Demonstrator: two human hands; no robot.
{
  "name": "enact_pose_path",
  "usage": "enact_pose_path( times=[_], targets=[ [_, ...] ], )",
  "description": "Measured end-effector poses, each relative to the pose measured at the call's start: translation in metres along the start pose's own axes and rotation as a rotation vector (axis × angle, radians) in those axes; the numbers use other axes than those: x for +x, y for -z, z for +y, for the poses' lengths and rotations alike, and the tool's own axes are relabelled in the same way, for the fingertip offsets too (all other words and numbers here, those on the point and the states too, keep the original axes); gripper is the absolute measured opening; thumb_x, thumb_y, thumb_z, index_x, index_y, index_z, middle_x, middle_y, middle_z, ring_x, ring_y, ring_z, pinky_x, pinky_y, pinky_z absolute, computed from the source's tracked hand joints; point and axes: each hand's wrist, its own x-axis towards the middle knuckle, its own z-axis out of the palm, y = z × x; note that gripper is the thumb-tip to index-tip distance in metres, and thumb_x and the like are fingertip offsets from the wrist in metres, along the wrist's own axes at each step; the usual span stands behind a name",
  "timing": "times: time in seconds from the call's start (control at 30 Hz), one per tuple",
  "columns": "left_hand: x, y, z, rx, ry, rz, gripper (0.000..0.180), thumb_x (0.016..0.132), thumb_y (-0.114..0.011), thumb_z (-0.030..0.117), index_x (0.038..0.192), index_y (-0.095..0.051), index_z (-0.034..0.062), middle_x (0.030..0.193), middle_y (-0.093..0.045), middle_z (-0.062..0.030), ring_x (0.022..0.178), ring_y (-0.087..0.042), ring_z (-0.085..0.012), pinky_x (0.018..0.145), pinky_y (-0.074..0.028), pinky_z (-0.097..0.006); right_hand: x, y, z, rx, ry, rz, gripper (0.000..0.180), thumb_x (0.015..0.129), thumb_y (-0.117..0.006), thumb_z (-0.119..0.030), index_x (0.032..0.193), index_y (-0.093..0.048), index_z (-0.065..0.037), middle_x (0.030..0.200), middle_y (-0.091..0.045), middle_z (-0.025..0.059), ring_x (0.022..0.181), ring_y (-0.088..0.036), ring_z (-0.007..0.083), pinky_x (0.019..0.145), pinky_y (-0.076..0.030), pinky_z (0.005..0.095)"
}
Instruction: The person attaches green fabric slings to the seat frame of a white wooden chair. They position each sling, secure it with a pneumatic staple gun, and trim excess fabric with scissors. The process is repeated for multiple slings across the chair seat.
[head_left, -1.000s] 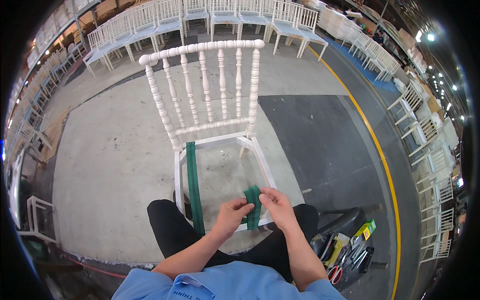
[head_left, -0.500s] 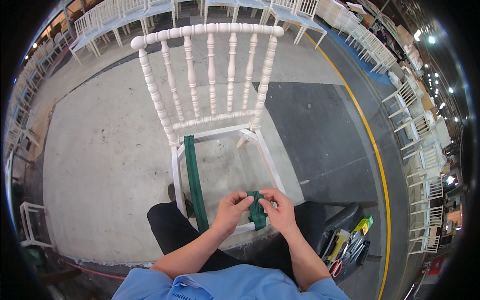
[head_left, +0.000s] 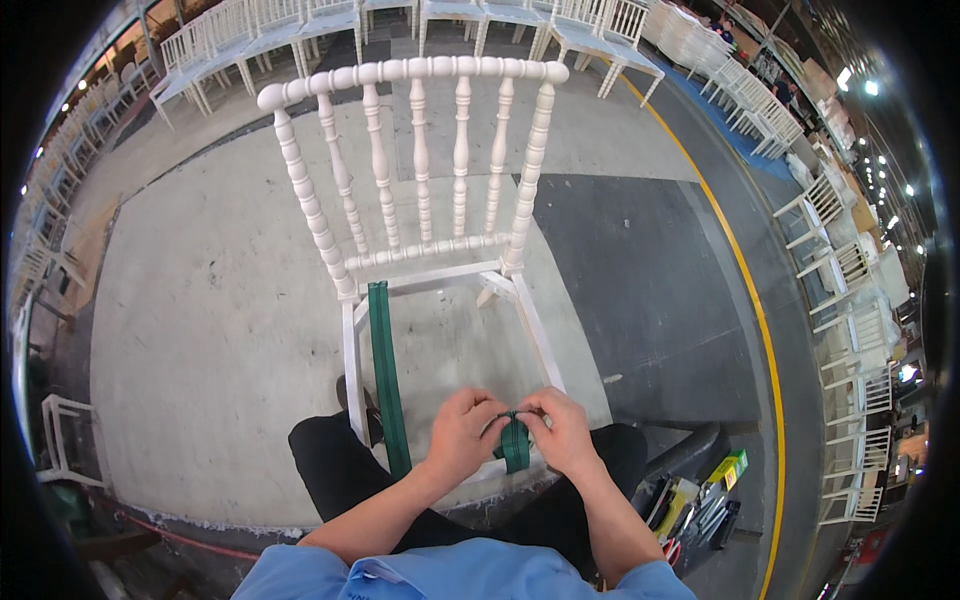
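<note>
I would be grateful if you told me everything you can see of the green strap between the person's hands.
The green strap is a dark green, fabric-like band with darker lines along its length. Its upper part is pinched by the left hand and the right hand, where it looks gathered or folded. Below them it widens out near the front rail of the white chair. The hands hide part of it, so I cannot tell whether it is fastened there.
</note>
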Motion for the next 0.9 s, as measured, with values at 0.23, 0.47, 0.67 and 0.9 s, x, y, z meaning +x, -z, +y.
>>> enact_pose_path(
  times=[0.23, 0.47, 0.67, 0.9],
  targets=[
    [0.029, -0.027, -0.008, -0.114, 0.224, -0.015, 0.016, 0.093, -0.079, 0.014, 0.105, -0.077, 0.0041, 0.098, -0.072, -0.013, 0.09, -0.071, -0.0287, 0.079, -0.056, -0.04, 0.027, 0.003, 0.043, 0.462, -0.135, -0.029, 0.04, 0.092, -0.075, 0.001, 0.13, -0.062, -0.003, 0.099, -0.072, 0.0089, 0.086, -0.071, 0.0207, 0.078, -0.055, 0.0336],
    [0.139, -0.038, -0.102, -0.133, 0.5, 0.067, 0.022, 0.094, -0.076, 0.02, 0.1, -0.078, -0.0011, 0.085, -0.077, -0.0133, 0.078, -0.07, -0.0177, 0.075, -0.055, -0.034, 0.022, -0.02, 0.103, 0.825, -0.699, -0.235, 0.073, 0.094, -0.072, 0.008, 0.158, -0.041, -0.004, 0.107, -0.072, 0.0097, 0.095, -0.07, 0.0161, 0.083, -0.057, 0.0313],
    [0.237, -0.06, -0.182, 0.028, 0.572, 0.112, 0.022, 0.089, -0.078, 0.023, 0.094, -0.081, 0.002, 0.084, -0.078, -0.0145, 0.079, -0.074, -0.0253, 0.076, -0.056, -0.04, 0.067, -0.041, 0.144, 0.402, -0.446, -0.005, 0.069, 0.091, -0.08, -0.004, 0.154, -0.05, -0.005, 0.098, -0.072, 0.0108, 0.086, -0.07, 0.0187, 0.077, -0.056, 0.0339],
    [0.259, -0.08, -0.205, 0.25, 0.565, 0.188, 0.02, 0.088, -0.079, 0.027, 0.098, -0.083, 0.0098, 0.094, -0.079, -0.0122, 0.086, -0.075, -0.0288, 0.082, -0.058, -0.042, 0.181, -0.056, 0.153, -0.035, -0.218, -0.017, 0.063, 0.093, -0.076, -0.014, 0.152, -0.054, -0.01, 0.105, -0.071, 0.0178, 0.093, -0.071, 0.0374, 0.085, -0.057, 0.0446]
  ],
)
